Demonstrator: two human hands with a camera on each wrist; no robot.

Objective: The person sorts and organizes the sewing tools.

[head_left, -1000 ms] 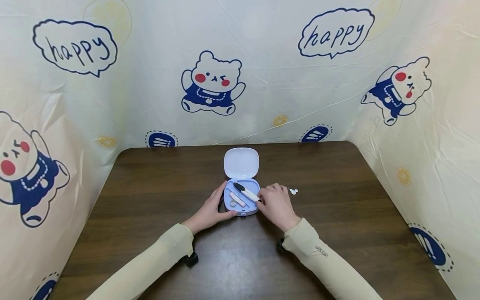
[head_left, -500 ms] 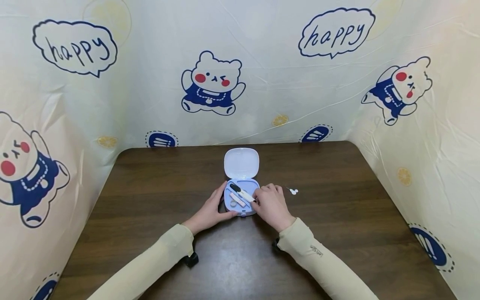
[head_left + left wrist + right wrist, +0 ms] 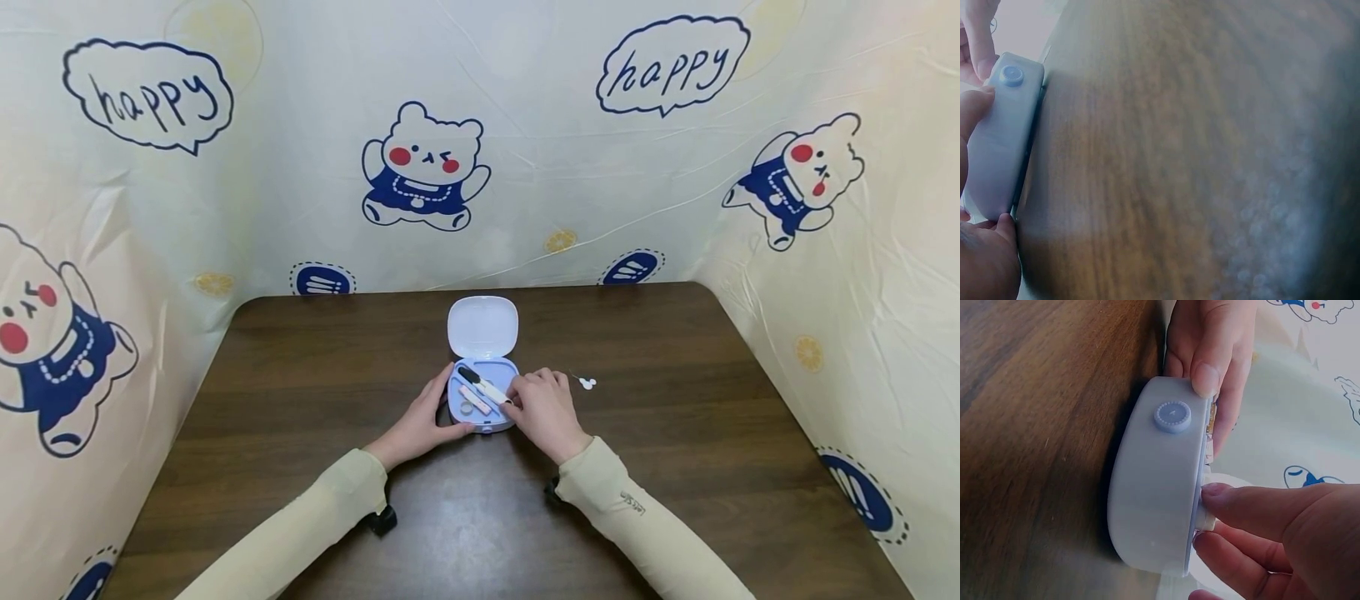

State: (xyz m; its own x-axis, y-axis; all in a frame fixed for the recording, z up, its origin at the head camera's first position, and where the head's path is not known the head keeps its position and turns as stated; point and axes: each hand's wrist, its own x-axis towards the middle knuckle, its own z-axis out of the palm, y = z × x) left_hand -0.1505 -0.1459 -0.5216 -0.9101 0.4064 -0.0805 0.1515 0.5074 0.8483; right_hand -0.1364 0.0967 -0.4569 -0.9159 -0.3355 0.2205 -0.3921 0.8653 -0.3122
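Note:
A light blue plastic case stands with its lid raised at the back. My left hand grips the case at its left side, thumb at the front corner; the right wrist view shows that thumb on the rim, near the round front button. With thumb and fingers, my right hand pinches the white end of a pen-shaped tool with a black end, lying slantwise in the case. Left of it are a pinkish-white striped stick and a small ring-shaped thing.
A small white piece with rounded lobes lies on the brown wooden table, right of my right hand. A printed cloth hangs behind the table and along both sides.
My right hand has moved slightly left, bringing the pen-shaped tool left and lower into the case, beside the striped stick. My left hand and the case have stayed put.

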